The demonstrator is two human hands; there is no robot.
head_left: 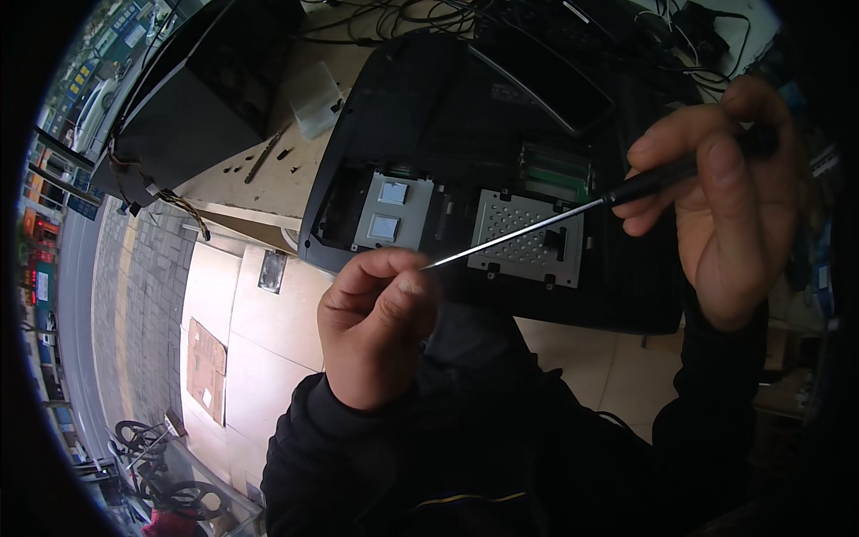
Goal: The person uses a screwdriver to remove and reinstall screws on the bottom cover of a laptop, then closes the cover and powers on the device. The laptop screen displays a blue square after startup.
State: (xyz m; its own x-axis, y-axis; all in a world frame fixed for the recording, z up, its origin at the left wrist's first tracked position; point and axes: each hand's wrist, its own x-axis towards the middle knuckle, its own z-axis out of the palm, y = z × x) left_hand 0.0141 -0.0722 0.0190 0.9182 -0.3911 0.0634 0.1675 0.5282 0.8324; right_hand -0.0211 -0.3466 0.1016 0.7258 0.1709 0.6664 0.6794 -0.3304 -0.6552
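Note:
My right hand [729, 192] grips the black handle of a thin screwdriver [537, 225], whose metal shaft runs down-left. My left hand [376, 327] is closed, its thumb and forefinger pinched at the shaft's tip; whatever sits between them is too small to see. Both hands hover over an upturned black laptop [465, 107] with its bottom cover off. Inside show a perforated metal drive bracket [523, 237], a grey plate with two square pads [391, 210] and green memory modules [555, 170].
A black box-shaped unit [201, 89] stands at the left on the tan bench [268, 183]. Beside it lie a small clear plastic box [315, 100], a thin tool [262, 161] and loose small screws. Tangled cables [394, 18] run along the back. Tiled floor lies below.

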